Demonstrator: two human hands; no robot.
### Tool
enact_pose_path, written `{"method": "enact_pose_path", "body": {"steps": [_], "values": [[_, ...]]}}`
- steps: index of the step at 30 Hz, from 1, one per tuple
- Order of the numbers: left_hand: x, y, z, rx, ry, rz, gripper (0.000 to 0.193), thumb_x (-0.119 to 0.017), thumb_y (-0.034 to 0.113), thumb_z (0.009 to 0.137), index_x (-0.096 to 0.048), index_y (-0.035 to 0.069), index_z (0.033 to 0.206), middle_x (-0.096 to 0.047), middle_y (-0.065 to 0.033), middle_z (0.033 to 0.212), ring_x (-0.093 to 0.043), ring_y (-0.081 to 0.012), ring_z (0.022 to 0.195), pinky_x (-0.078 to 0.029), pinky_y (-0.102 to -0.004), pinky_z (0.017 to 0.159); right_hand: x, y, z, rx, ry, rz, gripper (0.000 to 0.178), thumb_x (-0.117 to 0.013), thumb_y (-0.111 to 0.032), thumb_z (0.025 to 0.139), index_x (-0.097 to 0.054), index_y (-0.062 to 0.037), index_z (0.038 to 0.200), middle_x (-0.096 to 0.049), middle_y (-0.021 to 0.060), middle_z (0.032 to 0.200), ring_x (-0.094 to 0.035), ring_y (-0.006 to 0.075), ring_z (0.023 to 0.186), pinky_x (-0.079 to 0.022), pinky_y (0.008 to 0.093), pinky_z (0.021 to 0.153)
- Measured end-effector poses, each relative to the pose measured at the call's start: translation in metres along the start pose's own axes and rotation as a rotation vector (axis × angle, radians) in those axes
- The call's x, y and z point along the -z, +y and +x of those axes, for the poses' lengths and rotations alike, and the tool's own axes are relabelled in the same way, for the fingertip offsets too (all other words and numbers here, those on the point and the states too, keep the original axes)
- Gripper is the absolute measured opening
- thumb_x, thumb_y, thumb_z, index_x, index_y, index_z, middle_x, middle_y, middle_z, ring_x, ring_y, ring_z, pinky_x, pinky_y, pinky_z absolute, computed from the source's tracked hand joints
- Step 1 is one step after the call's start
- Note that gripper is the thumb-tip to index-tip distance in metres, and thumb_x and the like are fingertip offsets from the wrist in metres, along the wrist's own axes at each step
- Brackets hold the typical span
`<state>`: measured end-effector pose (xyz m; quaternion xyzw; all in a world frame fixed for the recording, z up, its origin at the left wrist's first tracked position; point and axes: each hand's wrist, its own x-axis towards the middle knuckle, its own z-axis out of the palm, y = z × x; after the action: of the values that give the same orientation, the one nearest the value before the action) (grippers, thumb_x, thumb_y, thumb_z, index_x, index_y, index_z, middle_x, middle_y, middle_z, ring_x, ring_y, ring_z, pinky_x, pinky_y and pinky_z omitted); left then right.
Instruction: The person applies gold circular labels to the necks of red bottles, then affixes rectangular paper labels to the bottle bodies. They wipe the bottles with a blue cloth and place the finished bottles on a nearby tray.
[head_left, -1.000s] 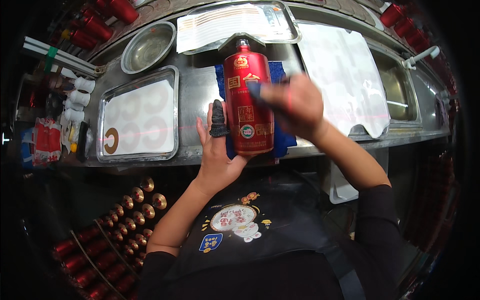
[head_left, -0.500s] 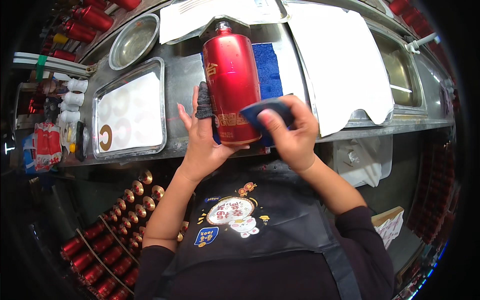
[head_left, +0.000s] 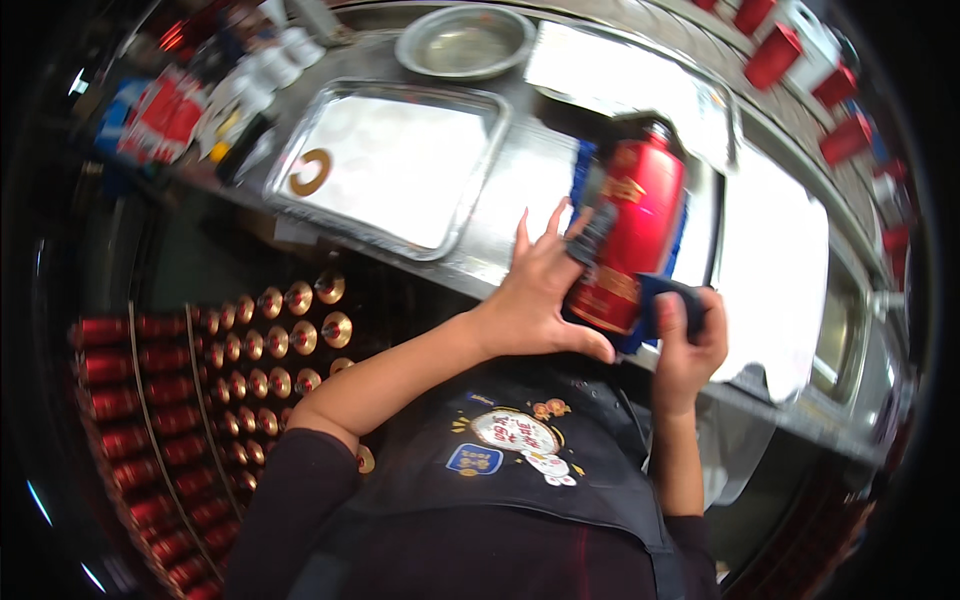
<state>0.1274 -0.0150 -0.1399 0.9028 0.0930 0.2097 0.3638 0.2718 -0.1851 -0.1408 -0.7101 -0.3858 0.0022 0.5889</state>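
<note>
A shiny red bottle [head_left: 652, 210] with gold print and a dark neck lies on the counter, its base toward me, over a dark blue cloth [head_left: 583, 165]. Beside its lower left side is my left hand [head_left: 545, 285], fingers spread and thumb stretched out just below the base. One of its fingers wears a dark grey finger sleeve [head_left: 592, 238]. Whether that hand touches the bottle is hard to tell. My right hand [head_left: 692, 345] pinches a dark blue flat pad [head_left: 655, 300] against the bottle's lower right side. The picture is blurred there.
To the left sits a metal tray [head_left: 455, 225] with a white sheet and a gold C-shaped sticker [head_left: 311, 172]. A metal bowl [head_left: 465, 45] stands behind it. Capped red bottles [head_left: 110, 405] fill racks below left. A white sheet [head_left: 765, 270] covers the counter by the sink [head_left: 838, 340].
The view has swung left, so the counter appears shifted right and tilted. My left hand has come off the bottle's base and its fingers have spread. My right hand still grips the pad.
</note>
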Motion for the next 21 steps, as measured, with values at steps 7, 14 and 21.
{"method": "enact_pose_path", "body": {"steps": [7,14,21], "values": [[0.022,-0.006,0.100,0.288,0.522,-0.434,0.040,-0.065,0.042,0.090,-0.069,0.003,0.083,-0.068,-0.0178,0.077,-0.069,-0.0346,0.078,-0.051,-0.0473,0.080,0.065,0.038,0.040,-0.461,-0.005,0.424,0.014,-0.061,-0.007,0.093,-0.063,0.0013,0.104,-0.063,0.0055,0.095,-0.061,0.0118,0.083,-0.049,0.0207,0.077],[0.004,-0.019,0.158,0.452,0.112,-0.319,0.058,-0.053,0.043,0.092,-0.057,-0.008,0.119,-0.065,-0.0326,0.113,-0.062,-0.0448,0.113,-0.048,-0.0474,0.099,0.021,-0.004,0.006,-0.076,-0.407,-0.177,0.072,-0.079,-0.010,0.075,-0.049,-0.0035,0.140,-0.057,0.0116,0.124,-0.059,0.0173,0.105,-0.050,0.0239,0.068],[0.012,-0.021,0.151,0.525,0.152,-0.550,0.068,-0.062,0.041,0.088,-0.050,-0.011,0.130,-0.061,-0.0339,0.124,-0.059,-0.0453,0.119,-0.049,-0.0455,0.098,-0.008,-0.029,-0.011,-0.056,-0.382,-0.004,0.093,-0.083,-0.001,0.076,-0.031,-0.0051,0.153,-0.043,0.0160,0.144,-0.058,0.0284,0.122,-0.056,0.0348,0.094]]}}
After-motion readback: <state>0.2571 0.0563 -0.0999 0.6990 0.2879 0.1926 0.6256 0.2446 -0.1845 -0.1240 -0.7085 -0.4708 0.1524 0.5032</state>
